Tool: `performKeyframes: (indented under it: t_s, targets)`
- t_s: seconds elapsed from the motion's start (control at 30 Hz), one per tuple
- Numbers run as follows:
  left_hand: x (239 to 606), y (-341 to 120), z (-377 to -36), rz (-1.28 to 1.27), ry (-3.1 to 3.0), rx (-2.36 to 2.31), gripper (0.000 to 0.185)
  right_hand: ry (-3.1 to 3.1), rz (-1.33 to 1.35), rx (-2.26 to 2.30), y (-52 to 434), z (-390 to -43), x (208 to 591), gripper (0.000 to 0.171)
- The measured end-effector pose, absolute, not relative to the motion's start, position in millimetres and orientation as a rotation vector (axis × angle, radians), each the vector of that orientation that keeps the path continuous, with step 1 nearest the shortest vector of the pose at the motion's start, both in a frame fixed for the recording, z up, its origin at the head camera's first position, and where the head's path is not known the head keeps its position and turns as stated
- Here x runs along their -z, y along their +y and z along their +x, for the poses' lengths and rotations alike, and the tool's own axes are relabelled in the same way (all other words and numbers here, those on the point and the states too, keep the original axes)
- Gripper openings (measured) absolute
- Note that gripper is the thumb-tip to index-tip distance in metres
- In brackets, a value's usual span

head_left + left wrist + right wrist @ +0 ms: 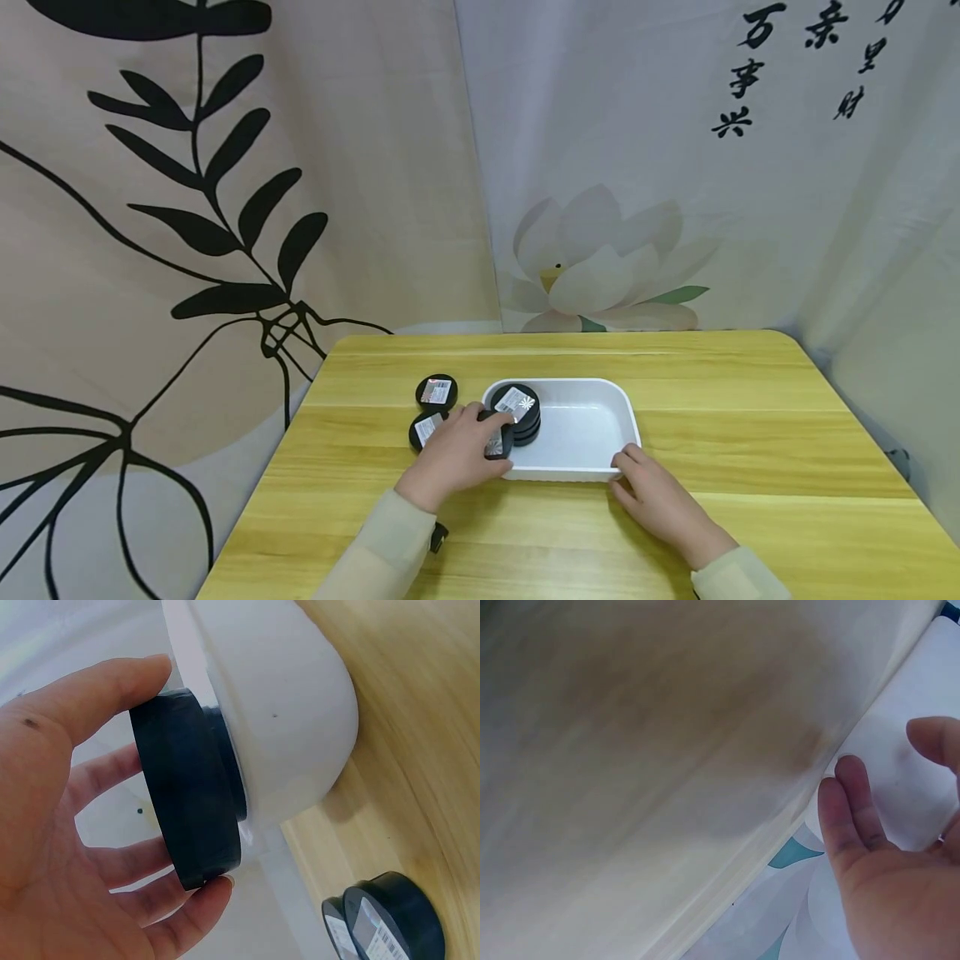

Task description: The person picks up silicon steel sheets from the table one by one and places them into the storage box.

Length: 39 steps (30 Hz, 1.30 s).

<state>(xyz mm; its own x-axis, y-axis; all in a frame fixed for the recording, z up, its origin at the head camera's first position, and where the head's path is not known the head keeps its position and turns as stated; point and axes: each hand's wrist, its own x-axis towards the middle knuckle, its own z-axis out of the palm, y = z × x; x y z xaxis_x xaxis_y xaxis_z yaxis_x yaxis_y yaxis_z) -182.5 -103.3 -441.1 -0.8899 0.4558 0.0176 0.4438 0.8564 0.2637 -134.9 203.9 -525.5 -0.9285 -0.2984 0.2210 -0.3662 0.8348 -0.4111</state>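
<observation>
Tray (588,425) sat on the counter (750,408), stack of discs (517,407) in its left end, couple loose discs (437,392) just off its left, one far, one nearer. Curtain (630,125) hung behind it all.

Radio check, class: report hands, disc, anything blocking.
Left hand grips black disc, left end of white tray. Right hand at near right corner. Stacked discs occupy left end.

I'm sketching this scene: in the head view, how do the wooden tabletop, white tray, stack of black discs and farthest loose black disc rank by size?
Largest to smallest:
1. Wooden tabletop
2. White tray
3. Stack of black discs, partly hidden
4. Farthest loose black disc
</observation>
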Motion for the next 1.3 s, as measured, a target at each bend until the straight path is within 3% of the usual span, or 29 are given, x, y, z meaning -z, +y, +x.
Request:
performKeyframes:
  t_s: [1.3]
  targets:
    - [430, -63, -215, 0.874, 2.886, -0.273, 0.064, -2.874, 0.526, -0.679, 204, -136, 526, 0.011]
